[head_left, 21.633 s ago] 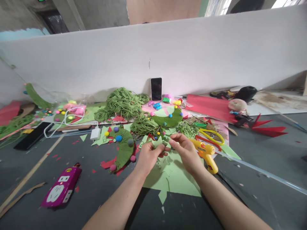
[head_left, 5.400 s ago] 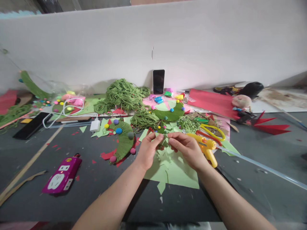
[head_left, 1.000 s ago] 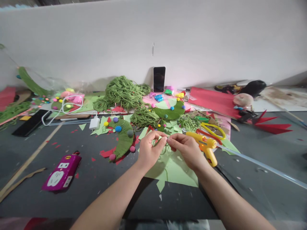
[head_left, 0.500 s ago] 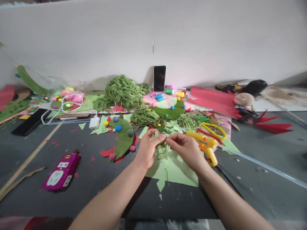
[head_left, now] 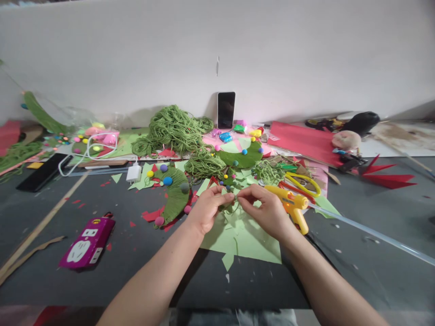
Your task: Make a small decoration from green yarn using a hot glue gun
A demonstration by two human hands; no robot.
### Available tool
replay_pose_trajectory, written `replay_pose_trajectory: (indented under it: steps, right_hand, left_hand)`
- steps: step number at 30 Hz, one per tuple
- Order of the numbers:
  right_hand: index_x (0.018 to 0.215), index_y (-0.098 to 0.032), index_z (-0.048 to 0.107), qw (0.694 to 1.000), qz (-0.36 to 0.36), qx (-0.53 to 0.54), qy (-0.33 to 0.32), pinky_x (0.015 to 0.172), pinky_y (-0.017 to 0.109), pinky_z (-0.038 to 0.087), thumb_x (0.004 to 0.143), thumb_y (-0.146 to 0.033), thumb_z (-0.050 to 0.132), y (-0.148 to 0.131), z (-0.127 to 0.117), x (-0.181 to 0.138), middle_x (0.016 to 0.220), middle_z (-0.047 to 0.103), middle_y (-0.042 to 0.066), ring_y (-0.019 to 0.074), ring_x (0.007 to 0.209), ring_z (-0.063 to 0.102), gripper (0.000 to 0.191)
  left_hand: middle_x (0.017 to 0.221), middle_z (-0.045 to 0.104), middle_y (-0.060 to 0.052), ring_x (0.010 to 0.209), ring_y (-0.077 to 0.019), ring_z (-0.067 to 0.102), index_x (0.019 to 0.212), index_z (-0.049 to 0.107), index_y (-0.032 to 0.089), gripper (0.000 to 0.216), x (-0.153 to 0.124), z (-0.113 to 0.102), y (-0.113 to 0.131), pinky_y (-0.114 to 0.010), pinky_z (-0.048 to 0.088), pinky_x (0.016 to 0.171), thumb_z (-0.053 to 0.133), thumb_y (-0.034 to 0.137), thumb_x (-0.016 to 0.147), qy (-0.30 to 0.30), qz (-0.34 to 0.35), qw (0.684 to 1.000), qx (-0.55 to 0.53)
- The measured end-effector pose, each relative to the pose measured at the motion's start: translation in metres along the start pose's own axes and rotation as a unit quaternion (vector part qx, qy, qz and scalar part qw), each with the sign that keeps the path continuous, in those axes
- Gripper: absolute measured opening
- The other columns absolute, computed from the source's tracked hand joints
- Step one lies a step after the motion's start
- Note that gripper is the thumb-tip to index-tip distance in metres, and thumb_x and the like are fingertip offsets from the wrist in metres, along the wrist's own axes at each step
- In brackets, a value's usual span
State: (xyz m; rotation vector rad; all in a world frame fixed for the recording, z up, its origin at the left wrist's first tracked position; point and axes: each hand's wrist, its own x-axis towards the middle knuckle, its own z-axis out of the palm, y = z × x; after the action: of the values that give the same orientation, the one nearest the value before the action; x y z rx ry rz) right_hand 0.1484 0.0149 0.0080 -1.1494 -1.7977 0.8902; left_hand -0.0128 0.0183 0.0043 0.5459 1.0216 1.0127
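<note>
My left hand [head_left: 208, 209] and my right hand [head_left: 262, 209] meet just above a light green paper sheet [head_left: 244, 240] on the dark floor. Both pinch a small light green paper cut-out wound with green yarn [head_left: 229, 206], thumb against fingers. Most of the piece is hidden by my fingers. Right of my right hand lies a yellow glue gun [head_left: 291, 206] with a clear glue stick [head_left: 370, 233] trailing to the right.
Green yarn heaps [head_left: 173, 131], yarn-covered arcs with pompoms [head_left: 176, 195], yellow scissors [head_left: 304, 183], red paper [head_left: 302, 142] and a phone [head_left: 226, 109] against the white board. At left a purple power strip [head_left: 86, 242], a white charger [head_left: 134, 173] and a black phone [head_left: 42, 172].
Both hands stay pinched on the small yarn-wound piece and have shifted only slightly; the view has tilted a little.
</note>
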Motion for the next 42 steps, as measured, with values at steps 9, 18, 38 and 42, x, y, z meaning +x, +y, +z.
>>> replay_pose_trajectory:
  steps: [9,18,38,42]
  right_hand:
    - [0.084,-0.02,0.066,0.993,-0.085,-0.007,-0.079,0.07,0.027,0.046,0.088,-0.014,0.056,0.007,-0.01,0.004,0.083,0.062,0.003,0.0144,0.078,0.059,0.013]
    - [0.089,-0.02,0.067,0.989,-0.112,0.016,-0.1,0.073,0.028,0.049,0.088,-0.013,0.056,0.005,-0.013,0.006,0.086,0.064,0.004,0.0151,0.08,0.061,0.013]
    - [0.069,-0.019,0.061,0.98,-0.057,-0.053,-0.181,0.059,0.025,0.042,0.081,-0.017,0.059,-0.001,-0.014,0.002,0.071,0.061,0.0,0.0124,0.064,0.055,0.012]
    - [0.068,-0.019,0.057,0.984,0.009,-0.013,-0.175,0.058,0.024,0.042,0.083,-0.022,0.056,-0.003,-0.014,0.004,0.066,0.059,-0.001,0.0117,0.061,0.053,0.016]
  left_hand:
    - [0.069,0.057,0.002,0.061,-0.0105,0.056,0.075,0.055,0.015,0.043,0.004,-0.013,0.002,-0.026,0.038,0.063,0.087,0.029,0.049,-0.042,-0.008,0.989,0.141]
    - [0.069,0.053,0.002,0.066,-0.0118,0.054,0.081,0.059,0.016,0.04,-0.002,-0.006,-0.005,-0.027,0.041,0.064,0.085,0.025,0.052,-0.136,-0.017,0.969,0.205]
    - [0.091,0.062,-0.001,0.063,-0.0113,0.053,0.113,0.045,0.024,0.056,-0.013,-0.009,0.006,-0.024,0.038,0.058,0.072,0.02,0.065,-0.187,0.047,0.893,0.406]
    - [0.08,0.056,0.003,0.057,-0.0103,0.048,0.122,0.044,0.027,0.064,-0.01,-0.011,0.002,-0.023,0.035,0.054,0.073,0.023,0.065,-0.158,0.068,0.9,0.4]
